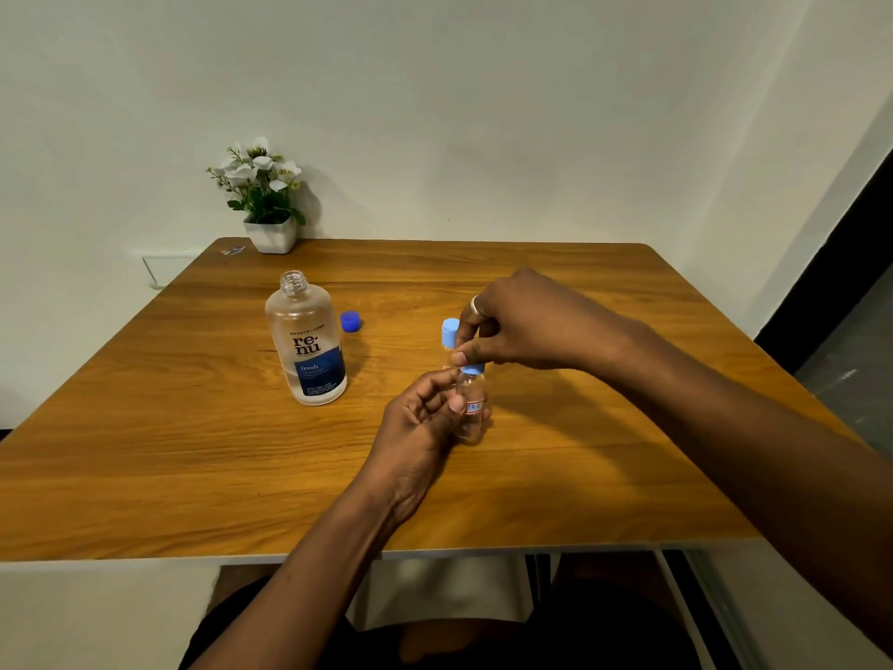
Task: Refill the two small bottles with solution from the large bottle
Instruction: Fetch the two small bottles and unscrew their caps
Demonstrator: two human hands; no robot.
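Note:
The large clear bottle (pixel 309 340) with a blue label stands uncapped at the table's middle left, and its dark blue cap (pixel 350 321) lies just to its right. My left hand (pixel 420 423) grips a small clear bottle (pixel 471 403) around its body, upright above the table. My right hand (pixel 522 326) pinches that bottle's light blue cap (pixel 472 368) from above. Just behind it stands a second small bottle with a light blue cap (pixel 450 332), its body mostly hidden by my fingers.
A white pot of white flowers (pixel 268 205) sits at the far left corner of the wooden table (pixel 193 452). A small scrap (pixel 232 251) lies near that corner. The white wall runs behind, and a dark doorway is at the right.

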